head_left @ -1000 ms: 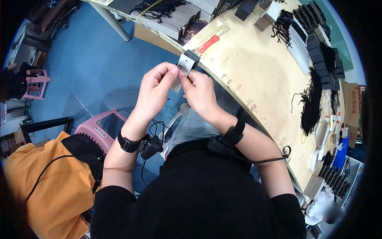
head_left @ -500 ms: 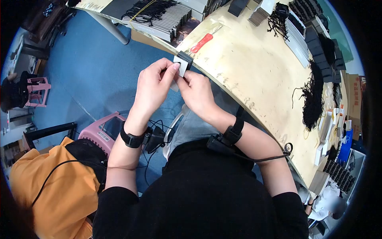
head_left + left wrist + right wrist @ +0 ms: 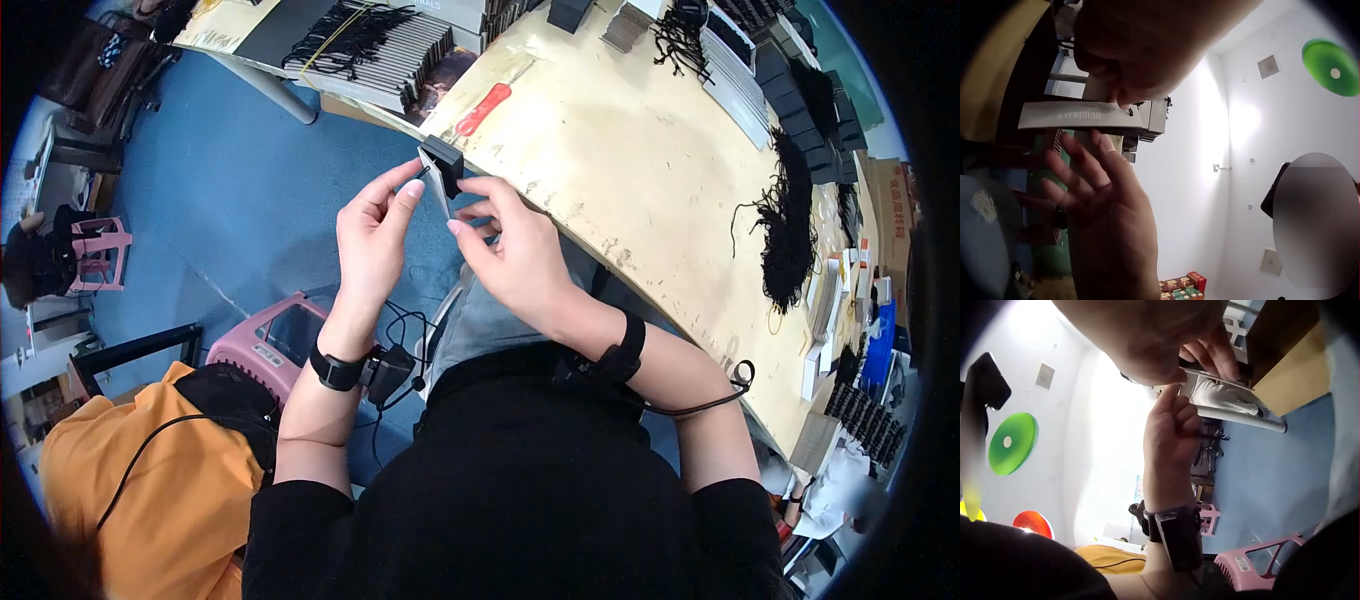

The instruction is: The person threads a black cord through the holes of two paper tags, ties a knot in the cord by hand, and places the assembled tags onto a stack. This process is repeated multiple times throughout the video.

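Note:
A pale card strip (image 3: pixel 436 184) (image 3: pixel 1075 115), lettered "ORIGINALS" in the left wrist view, stands between both hands. My left hand (image 3: pixel 372 240) (image 3: pixel 1138 50) pinches its upper end, beside a small dark cord end. My right hand (image 3: pixel 525 250) (image 3: pixel 1116 212) has its fingers spread and loosely bent at the strip's lower part, the thumb tip near its bottom end; contact is unclear. Directly behind the strip is a dark stack of blocks or cards (image 3: pixel 446 160), close to the table edge; what supports it is hidden.
On the table (image 3: pixel 600 170) lie a red-handled tool (image 3: pixel 485 108), bundled strips with black cords (image 3: pixel 385 60) at upper left, and a heap of black cords (image 3: pixel 788 230) at right. A pink stool (image 3: pixel 262 345) and orange cloth (image 3: pixel 150 470) are at lower left.
My right hand has loosened from beside the left fingers and spread its fingers. The strip has turned more edge-on. The head view has shifted, moving the table up and left in view.

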`<state>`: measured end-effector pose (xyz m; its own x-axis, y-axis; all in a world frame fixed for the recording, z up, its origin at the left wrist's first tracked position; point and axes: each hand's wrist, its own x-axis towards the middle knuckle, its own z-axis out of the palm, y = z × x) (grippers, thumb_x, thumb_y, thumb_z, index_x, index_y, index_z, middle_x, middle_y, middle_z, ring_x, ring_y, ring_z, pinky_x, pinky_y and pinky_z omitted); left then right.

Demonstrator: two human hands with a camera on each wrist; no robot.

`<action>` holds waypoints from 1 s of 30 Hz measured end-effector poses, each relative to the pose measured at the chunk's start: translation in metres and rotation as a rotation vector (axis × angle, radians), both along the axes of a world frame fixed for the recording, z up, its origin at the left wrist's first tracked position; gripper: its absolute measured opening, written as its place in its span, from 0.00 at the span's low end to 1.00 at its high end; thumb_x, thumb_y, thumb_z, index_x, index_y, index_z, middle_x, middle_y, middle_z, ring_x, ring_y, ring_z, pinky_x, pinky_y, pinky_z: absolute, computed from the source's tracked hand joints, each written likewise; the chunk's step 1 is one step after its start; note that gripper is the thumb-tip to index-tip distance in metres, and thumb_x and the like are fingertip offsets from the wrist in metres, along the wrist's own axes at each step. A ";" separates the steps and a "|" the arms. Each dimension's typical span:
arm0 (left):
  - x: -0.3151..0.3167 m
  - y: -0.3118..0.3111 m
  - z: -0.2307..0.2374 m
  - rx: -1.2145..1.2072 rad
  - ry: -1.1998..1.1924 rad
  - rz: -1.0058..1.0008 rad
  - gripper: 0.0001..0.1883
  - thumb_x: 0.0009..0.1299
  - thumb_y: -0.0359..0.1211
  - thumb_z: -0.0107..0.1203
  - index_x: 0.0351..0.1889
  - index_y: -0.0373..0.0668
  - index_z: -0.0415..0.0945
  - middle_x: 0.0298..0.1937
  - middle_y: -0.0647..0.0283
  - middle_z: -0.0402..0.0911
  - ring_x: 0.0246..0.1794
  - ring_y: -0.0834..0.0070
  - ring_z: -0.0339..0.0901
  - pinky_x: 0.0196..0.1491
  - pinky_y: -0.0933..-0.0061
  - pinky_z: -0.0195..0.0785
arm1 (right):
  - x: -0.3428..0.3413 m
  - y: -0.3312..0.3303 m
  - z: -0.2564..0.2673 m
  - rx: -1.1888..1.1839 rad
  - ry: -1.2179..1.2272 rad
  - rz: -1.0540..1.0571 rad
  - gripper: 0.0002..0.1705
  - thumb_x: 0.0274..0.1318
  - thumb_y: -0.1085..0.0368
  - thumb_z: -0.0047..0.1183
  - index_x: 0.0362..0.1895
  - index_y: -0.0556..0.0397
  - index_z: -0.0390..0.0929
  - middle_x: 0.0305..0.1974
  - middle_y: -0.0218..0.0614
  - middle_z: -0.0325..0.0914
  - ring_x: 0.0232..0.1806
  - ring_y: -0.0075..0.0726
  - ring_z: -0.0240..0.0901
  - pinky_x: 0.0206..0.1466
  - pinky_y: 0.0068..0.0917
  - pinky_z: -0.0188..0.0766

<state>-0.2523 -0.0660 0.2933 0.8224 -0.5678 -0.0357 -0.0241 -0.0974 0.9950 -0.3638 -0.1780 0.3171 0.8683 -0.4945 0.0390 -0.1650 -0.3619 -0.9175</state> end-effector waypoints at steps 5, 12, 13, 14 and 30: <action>-0.002 -0.001 -0.001 0.001 -0.001 0.018 0.15 0.66 0.33 0.52 0.48 0.36 0.73 0.37 0.68 0.76 0.34 0.88 0.67 0.37 0.88 0.59 | 0.003 0.002 -0.001 0.086 -0.106 -0.014 0.19 0.49 0.67 0.51 0.47 0.55 0.64 0.31 0.44 0.77 0.28 0.39 0.77 0.31 0.31 0.72; -0.006 -0.007 0.003 0.024 -0.002 0.077 0.15 0.65 0.33 0.54 0.47 0.37 0.74 0.19 0.80 0.63 0.19 0.93 0.54 0.21 0.89 0.46 | 0.003 0.005 -0.002 0.090 -0.100 -0.006 0.18 0.49 0.67 0.50 0.46 0.54 0.65 0.31 0.43 0.77 0.28 0.41 0.77 0.31 0.32 0.72; -0.005 -0.007 0.001 0.026 -0.003 0.072 0.15 0.65 0.33 0.54 0.47 0.37 0.74 0.19 0.80 0.63 0.19 0.93 0.54 0.21 0.89 0.46 | 0.003 0.004 -0.003 0.087 -0.103 0.005 0.17 0.49 0.67 0.50 0.46 0.54 0.66 0.30 0.44 0.77 0.28 0.42 0.77 0.31 0.33 0.72; -0.004 -0.007 -0.002 0.002 -0.026 0.068 0.14 0.65 0.33 0.53 0.47 0.37 0.74 0.19 0.80 0.63 0.19 0.92 0.53 0.21 0.89 0.45 | 0.003 0.004 -0.003 0.084 -0.106 0.017 0.17 0.49 0.67 0.50 0.45 0.54 0.66 0.29 0.44 0.77 0.28 0.43 0.77 0.31 0.33 0.72; -0.005 0.020 0.018 -0.047 0.302 -0.049 0.18 0.67 0.33 0.47 0.54 0.41 0.64 0.16 0.78 0.61 0.14 0.92 0.51 0.16 0.89 0.41 | 0.024 0.019 -0.020 -0.003 -0.134 -0.029 0.10 0.50 0.61 0.49 0.33 0.55 0.70 0.18 0.43 0.74 0.22 0.49 0.74 0.24 0.38 0.70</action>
